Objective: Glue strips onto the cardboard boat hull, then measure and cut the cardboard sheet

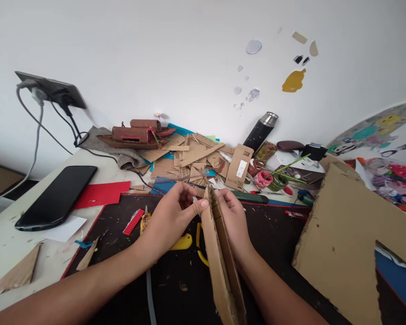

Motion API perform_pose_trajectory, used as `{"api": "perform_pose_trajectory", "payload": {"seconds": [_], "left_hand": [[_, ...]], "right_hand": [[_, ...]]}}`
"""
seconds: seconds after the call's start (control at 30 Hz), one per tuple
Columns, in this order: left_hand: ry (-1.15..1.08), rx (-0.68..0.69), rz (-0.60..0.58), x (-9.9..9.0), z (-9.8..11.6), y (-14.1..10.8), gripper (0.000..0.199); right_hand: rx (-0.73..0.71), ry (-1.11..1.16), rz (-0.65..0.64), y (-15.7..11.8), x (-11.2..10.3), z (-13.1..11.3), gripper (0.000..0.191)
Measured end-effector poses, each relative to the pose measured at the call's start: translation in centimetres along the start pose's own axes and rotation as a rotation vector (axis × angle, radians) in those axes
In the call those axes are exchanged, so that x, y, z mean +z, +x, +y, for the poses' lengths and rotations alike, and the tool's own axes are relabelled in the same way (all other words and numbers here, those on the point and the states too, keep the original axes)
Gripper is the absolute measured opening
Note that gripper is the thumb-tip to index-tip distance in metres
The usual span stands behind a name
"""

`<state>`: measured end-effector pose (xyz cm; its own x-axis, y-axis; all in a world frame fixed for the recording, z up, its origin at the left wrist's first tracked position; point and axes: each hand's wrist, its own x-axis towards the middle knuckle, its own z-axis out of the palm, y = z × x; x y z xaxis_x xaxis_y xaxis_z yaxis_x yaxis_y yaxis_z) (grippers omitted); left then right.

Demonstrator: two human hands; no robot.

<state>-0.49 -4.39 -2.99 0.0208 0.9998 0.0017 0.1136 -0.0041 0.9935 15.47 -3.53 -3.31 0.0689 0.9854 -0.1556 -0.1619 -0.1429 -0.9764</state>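
A long, narrow folded cardboard piece stands on edge in front of me, its pointed end away from me and a gap between its two walls. My left hand pinches its left wall near the tip, thumb on the outside. On the other side, my right hand holds the right wall near the same end, and its fingertips are partly hidden. Under and beside my left hand lie a yellow-handled tool, a red ridged strip and yellow scissor-like handles, partly covered.
A brown model boat sits on grey cloth by the wall, beside heaped cardboard scraps. A black flask leans behind paint jars. A phone lies left; a large cardboard sheet rests right.
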Motion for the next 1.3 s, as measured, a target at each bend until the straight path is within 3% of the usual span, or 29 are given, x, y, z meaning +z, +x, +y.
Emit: {"api": "perform_pose_trajectory", "payload": {"seconds": [0.17,0.4,0.67,0.8,0.93,1.13,1.3], "left_hand": [[0.339,0.030,-0.169,-0.5,2.2,-0.6,0.040],[0.642,0.181,-0.173,-0.7,3.7,-0.8,0.038],[0.821,0.119,-0.360,-0.4,3.9,-1.8,0.035],[0.874,0.108,-0.340,-0.5,3.7,-1.3,0.028],[0.873,0.131,-0.271,-0.9,3.2,-0.2,0.024],[0.846,0.159,-0.157,-1.4,2.8,0.2,0.020],[0.753,0.148,-0.172,-1.4,2.4,-0.1,0.016]], "right_hand": [[-0.091,-0.065,0.029,0.0,-0.1,0.4,0.045],[-0.157,-0.099,0.014,0.0,0.0,1.4,0.036],[-0.232,-0.155,0.014,-0.4,0.3,1.2,0.031],[-0.215,-0.135,0.013,-0.5,0.4,1.3,0.035],[-0.099,-0.039,-0.073,-0.6,0.6,1.2,0.039],[-0.064,0.032,-0.149,-0.8,0.8,0.8,0.040],[-0.049,0.089,-0.153,-0.7,0.7,0.7,0.041]]}}
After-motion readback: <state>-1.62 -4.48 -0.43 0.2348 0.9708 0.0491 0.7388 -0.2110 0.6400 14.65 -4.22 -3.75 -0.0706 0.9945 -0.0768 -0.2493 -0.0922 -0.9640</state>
